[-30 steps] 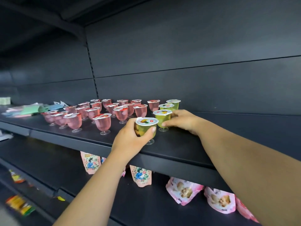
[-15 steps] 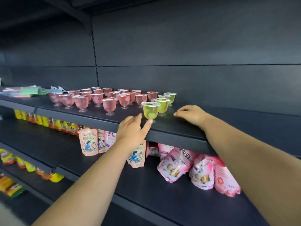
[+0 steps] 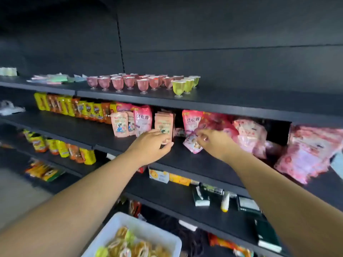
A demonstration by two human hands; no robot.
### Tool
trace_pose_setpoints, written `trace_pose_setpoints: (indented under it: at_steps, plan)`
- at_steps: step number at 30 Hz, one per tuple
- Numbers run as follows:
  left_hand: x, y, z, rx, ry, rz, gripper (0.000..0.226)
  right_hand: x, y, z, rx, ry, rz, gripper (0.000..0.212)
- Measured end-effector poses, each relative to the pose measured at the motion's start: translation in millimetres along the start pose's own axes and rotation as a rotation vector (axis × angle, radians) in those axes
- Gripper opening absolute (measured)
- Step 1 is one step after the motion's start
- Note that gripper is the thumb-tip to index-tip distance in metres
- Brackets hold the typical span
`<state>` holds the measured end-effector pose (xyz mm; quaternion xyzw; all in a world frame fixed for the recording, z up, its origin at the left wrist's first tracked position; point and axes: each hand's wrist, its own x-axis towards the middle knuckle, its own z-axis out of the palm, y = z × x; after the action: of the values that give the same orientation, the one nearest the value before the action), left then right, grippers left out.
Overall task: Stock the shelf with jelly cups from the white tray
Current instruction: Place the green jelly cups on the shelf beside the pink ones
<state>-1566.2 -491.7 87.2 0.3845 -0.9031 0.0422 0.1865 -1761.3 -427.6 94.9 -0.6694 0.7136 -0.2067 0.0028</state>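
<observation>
jelly cups in the shallow white plastic tray [image 3: 118,222] sit low, below and closer to the body than both hands. left hand [image 3: 150,145] is right above them, so nearer; right hand [image 3: 213,141] is off to the side. both hang loosely curled, holding nothing. pink and green footed cups [image 3: 143,83] stand up on the black top shelf [image 3: 241,103].

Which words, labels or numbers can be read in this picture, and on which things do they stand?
Nothing reads with certainty.
Tall pink pouches: three large Chinese characters, too blurred to quote.
Small pink pouches: red heading line, unreadable.
Yellow and orange packets: logos only, blurred.
Jelly cups: lid print too small.
Lower boxes: blurred.
</observation>
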Motion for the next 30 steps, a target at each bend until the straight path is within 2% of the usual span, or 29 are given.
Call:
trace_pose_setpoints:
  at_steps: [6, 11, 16, 23, 30]
  plan:
    - [-106.2, -23.7, 17.9, -0.059, -0.211, -0.126, 0.027, -80.8, -32.3, 59.9, -0.001, -0.261, 0.078, 0.032]
    - [-173.0, -57.1, 38.2, -0.073, -0.365, -0.254, 0.034, -116.8, -65.2, 114.6, -0.064, -0.468, 0.116, 0.037]
    - [-217.7, -118.5, 62.9, -0.104, -0.369, -0.339, 0.040, -126.5, -104.6, 179.1, -0.020, -0.601, 0.206, 0.038]
    - [-271.7, -219.3, 115.3, -0.153, -0.454, -0.372, 0.042, -141.7, -161.2, 268.9, 0.136, -0.529, 0.518, 0.034]
    - [-310.0, -255.5, 175.5, -0.318, -0.654, -0.396, 0.041, -178.1, -177.5, 345.7, 0.241, -0.561, 0.829, 0.032]
